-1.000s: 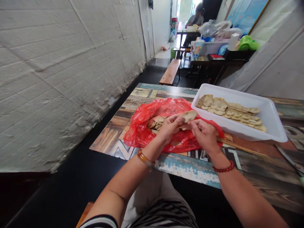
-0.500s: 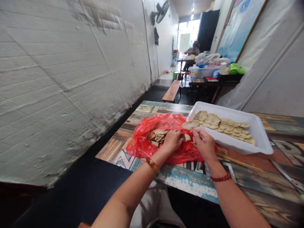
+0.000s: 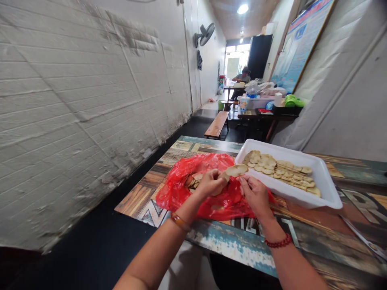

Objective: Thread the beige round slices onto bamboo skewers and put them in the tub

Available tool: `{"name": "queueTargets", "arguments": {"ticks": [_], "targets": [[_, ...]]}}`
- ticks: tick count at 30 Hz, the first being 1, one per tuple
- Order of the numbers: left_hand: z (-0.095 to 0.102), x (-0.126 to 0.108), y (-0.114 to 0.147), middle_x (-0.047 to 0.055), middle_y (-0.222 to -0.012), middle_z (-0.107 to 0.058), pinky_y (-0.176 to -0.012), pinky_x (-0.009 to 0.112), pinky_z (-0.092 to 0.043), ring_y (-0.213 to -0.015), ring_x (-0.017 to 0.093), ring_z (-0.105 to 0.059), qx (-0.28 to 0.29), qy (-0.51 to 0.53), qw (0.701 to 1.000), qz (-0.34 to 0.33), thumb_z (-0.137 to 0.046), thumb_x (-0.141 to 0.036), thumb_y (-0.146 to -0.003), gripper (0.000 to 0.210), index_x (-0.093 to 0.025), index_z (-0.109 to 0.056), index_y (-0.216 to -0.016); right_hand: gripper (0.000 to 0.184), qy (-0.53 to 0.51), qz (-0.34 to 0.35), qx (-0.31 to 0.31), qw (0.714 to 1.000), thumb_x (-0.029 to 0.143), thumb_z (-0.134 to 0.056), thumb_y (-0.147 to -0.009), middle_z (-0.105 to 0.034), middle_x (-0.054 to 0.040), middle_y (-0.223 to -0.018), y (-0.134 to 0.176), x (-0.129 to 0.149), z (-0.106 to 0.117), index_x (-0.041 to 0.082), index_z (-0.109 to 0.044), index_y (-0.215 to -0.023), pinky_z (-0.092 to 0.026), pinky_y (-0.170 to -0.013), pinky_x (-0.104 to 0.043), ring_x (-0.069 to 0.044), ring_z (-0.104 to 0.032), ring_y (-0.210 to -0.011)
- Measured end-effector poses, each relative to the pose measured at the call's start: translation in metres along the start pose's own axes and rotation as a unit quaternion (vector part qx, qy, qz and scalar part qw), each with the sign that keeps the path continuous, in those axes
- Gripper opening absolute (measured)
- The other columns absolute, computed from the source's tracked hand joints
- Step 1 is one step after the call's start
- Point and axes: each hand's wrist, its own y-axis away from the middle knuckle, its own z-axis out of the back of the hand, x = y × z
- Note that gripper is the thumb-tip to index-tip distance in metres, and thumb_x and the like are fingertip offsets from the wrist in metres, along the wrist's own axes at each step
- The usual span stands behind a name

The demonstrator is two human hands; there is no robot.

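My left hand (image 3: 213,182) pinches a pale potato-like slice (image 3: 223,176) above an open red plastic bag (image 3: 178,169). Inside the bag lies a heap of loose slices (image 3: 192,182), partly behind my left hand. Close by on the right, my right hand (image 3: 255,195) is closed, thumb and fingers together, on what looks like a thin skewer, mostly hidden. A larger oval slice (image 3: 237,170) sits just beyond its fingertips, apparently threaded on that skewer. The two slices meet or overlap between my hands. Rows of overlapping slices (image 3: 278,173) lie in a white tray (image 3: 331,183) behind my right hand.
Thin sticks (image 3: 305,219) lie on the wood-patterned table (image 3: 136,201), right of my right hand. Scissors (image 3: 363,239) rest near the right edge. Beyond stand a bench (image 3: 217,124), a cluttered table (image 3: 256,114) and a seated person (image 3: 243,75). A wall runs along the left.
My left hand has come up from the heap in the bag with a slice and brought it against the slice by my right hand. The camera view has tilted up slightly.
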Motion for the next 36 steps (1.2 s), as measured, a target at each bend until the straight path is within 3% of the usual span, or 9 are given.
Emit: {"name": "queueTargets", "arguments": {"ticks": [4, 7, 18, 24, 36], "targets": [[0.021, -0.011, -0.006, -0.003, -0.058, -0.057, -0.049, 0.018, -0.034, -0.048, 0.007, -0.049, -0.024, 0.203, 0.978, 0.031, -0.067, -0.028, -0.065, 0.021, -0.016, -0.051, -0.071, 0.033, -0.017, -0.005, 0.023, 1.0, 0.045, -0.045, -0.09, -0.048, 0.0053, -0.05, 0.004, 0.005, -0.004, 0.018, -0.059, -0.076, -0.038, -0.049, -0.022, -0.012, -0.046, -0.046], [0.029, -0.014, -0.013, -0.004, -0.052, -0.054, -0.043, 0.017, -0.03, -0.039, 0.005, -0.041, -0.021, 0.262, 0.964, 0.034, -0.07, -0.029, -0.064, 0.024, -0.016, -0.051, -0.073, 0.032, -0.028, -0.013, 0.047, 0.998, 0.044, -0.046, -0.09, -0.046, 0.0055, -0.05, 0.007, 0.01, -0.007, 0.018, -0.06, -0.076, -0.038, -0.049, -0.022, -0.012, -0.046, -0.047], [0.04, 0.004, -0.017, 0.001, -0.066, -0.064, -0.05, 0.018, -0.037, -0.05, 0.006, -0.052, -0.036, 0.304, 0.95, 0.067, -0.074, -0.03, -0.063, 0.028, -0.012, -0.065, -0.082, 0.033, 0.044, -0.012, 0.123, 0.991, 0.041, -0.044, -0.09, -0.05, 0.0043, -0.049, 0.019, 0.021, -0.019, 0.018, -0.063, -0.076, -0.04, -0.049, -0.022, -0.012, -0.049, -0.045], [0.046, 0.007, -0.014, 0.003, -0.071, -0.066, -0.053, 0.019, -0.041, -0.055, 0.008, -0.056, -0.058, 0.293, 0.952, 0.066, -0.074, -0.03, -0.064, 0.028, -0.013, -0.067, -0.086, 0.03, 0.074, -0.017, 0.127, 0.989, 0.038, -0.045, -0.09, -0.057, 0.0024, -0.052, 0.022, 0.019, -0.022, 0.02, -0.065, -0.079, -0.043, -0.052, -0.022, -0.012, -0.055, -0.047], [0.049, 0.0, -0.011, 0.002, -0.074, -0.066, -0.06, 0.021, -0.045, -0.062, 0.01, -0.058, -0.07, 0.296, 0.95, 0.064, -0.074, -0.025, -0.063, 0.024, -0.013, -0.067, -0.083, 0.031, 0.099, -0.014, 0.127, 0.987, 0.041, -0.045, -0.09, -0.05, 0.0038, -0.047, 0.024, 0.018, -0.026, 0.02, -0.066, -0.08, -0.042, -0.048, -0.023, -0.013, -0.05, -0.042]]}}
